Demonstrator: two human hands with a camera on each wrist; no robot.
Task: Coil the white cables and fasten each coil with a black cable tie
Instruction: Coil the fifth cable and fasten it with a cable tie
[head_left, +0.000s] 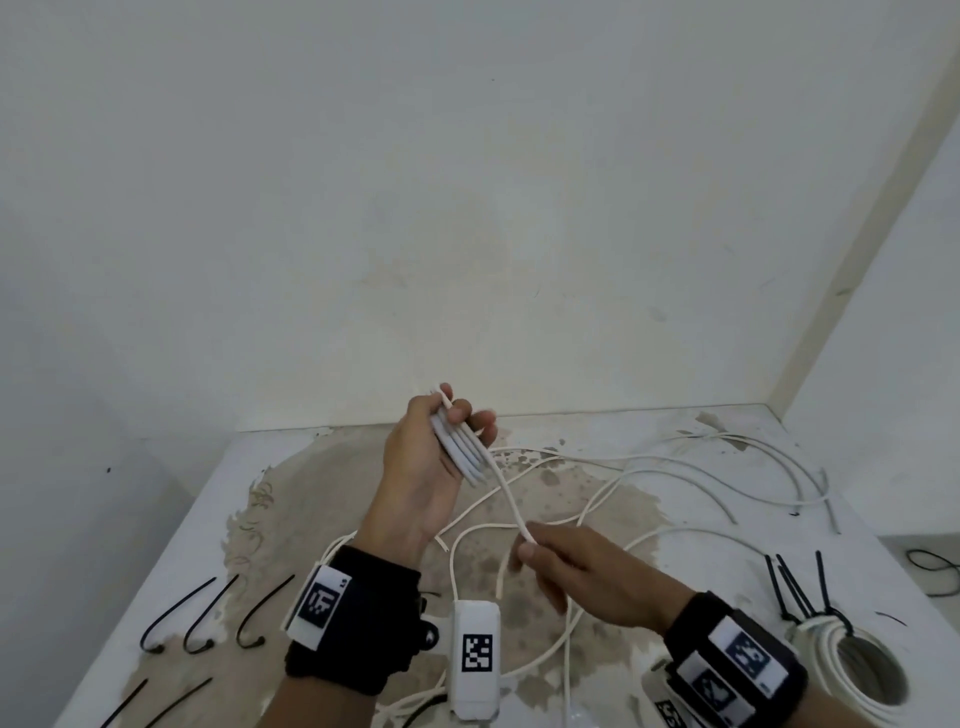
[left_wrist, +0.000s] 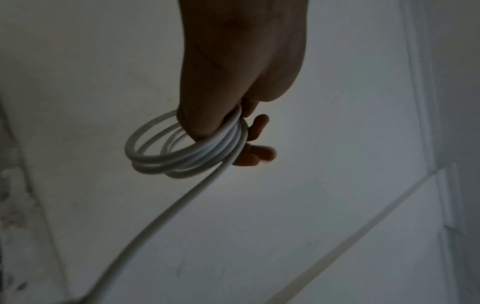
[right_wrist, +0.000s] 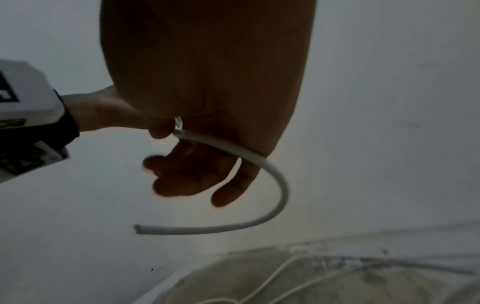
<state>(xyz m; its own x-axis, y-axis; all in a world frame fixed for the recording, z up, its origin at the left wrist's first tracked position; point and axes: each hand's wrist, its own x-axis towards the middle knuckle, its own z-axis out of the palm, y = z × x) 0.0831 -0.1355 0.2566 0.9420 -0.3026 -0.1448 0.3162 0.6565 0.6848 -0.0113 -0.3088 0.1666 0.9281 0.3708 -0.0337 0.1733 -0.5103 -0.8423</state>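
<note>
My left hand (head_left: 441, 452) is raised over the table and grips a small coil of white cable (head_left: 464, 451), several loops held between thumb and fingers. The left wrist view shows the same coil (left_wrist: 166, 158) hanging from my left hand (left_wrist: 233, 131). The coil's tail (head_left: 511, 506) runs down to my right hand (head_left: 535, 548), which pinches it near its end. In the right wrist view the tail (right_wrist: 275, 176) curves out from my right hand (right_wrist: 207, 160) to a free cut end. Black cable ties (head_left: 179, 613) lie on the table at the left.
Loose white cables (head_left: 691, 457) sprawl over the stained table top (head_left: 291, 467) to the right. A finished coil (head_left: 831, 675) bound with black ties (head_left: 795, 587) sits at the front right. More ties (head_left: 156, 701) lie front left. Walls close off the back and right.
</note>
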